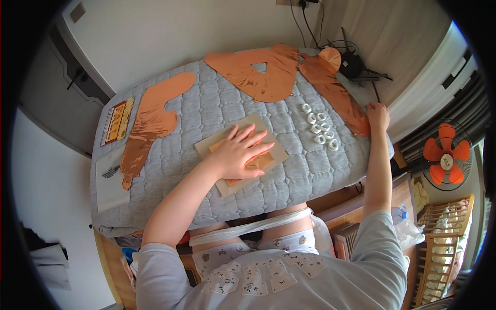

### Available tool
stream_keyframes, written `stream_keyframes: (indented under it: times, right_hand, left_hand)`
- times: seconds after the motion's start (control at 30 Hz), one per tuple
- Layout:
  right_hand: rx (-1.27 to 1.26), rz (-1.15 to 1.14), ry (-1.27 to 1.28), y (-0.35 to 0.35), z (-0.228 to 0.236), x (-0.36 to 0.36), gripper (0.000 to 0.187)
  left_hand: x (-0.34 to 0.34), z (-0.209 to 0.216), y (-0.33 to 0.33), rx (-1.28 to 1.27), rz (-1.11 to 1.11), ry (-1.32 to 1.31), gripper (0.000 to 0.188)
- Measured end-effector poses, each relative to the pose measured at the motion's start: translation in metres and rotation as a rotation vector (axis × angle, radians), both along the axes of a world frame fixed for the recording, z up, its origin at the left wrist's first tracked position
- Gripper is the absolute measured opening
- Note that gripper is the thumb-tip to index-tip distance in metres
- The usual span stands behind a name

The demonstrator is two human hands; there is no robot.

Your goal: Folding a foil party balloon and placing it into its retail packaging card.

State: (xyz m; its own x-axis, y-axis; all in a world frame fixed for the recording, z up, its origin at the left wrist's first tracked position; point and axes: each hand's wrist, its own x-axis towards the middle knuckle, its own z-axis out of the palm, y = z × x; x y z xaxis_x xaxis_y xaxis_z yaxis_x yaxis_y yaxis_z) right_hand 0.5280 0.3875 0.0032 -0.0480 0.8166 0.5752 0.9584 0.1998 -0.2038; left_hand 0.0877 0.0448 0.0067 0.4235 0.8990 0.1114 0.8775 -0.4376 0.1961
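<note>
My left hand (238, 155) lies flat with fingers spread on a square beige card (276, 150). Under the palm an orange foil piece (217, 146) shows in part. At the mattress's right edge my right hand (378, 114) is closed, fingertips curled; what they hold, if anything, is hidden. Right beside it ends a long flat orange foil balloon (338, 95). Another flat foil balloon, shaped like a letter with a cut-out (258, 77), spreads along the far side. A third, curved foil balloon (155, 113) lies at the left.
Several small white rings (320, 126) sit on the grey quilted mattress (201, 124). A yellow printed packet (118, 121) and a translucent sleeve (111, 188) lie left. Black device with cables (354, 64) stands at the far right corner. An orange-bladed fan (446, 155) and wooden rack (444, 243) are right.
</note>
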Motion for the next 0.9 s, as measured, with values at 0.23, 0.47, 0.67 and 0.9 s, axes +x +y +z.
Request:
stream_keyframes:
  times: [0.23, 0.47, 0.67, 0.9]
  right_hand:
    - [-0.011, -0.012, -0.039, 0.002, -0.002, 0.000, 0.022]
    - [0.158, -0.070, 0.151, -0.002, 0.010, 0.017, 0.026]
    - [-0.018, 0.390, 0.501, -0.164, 0.006, -0.052, 0.008]
    - [-0.232, 0.781, 0.320, -0.305, -0.002, -0.106, 0.009]
  left_hand:
    - [-0.007, 0.007, 0.005, -0.049, 0.022, -0.135, 0.085]
    - [-0.017, -0.006, 0.018, -0.245, -0.032, -1.049, 0.083]
    - [-0.006, -0.004, 0.003, 0.014, 0.076, -0.136, 0.079]
    - [-0.001, -0.010, 0.005, 0.088, 0.087, -0.002, 0.076]
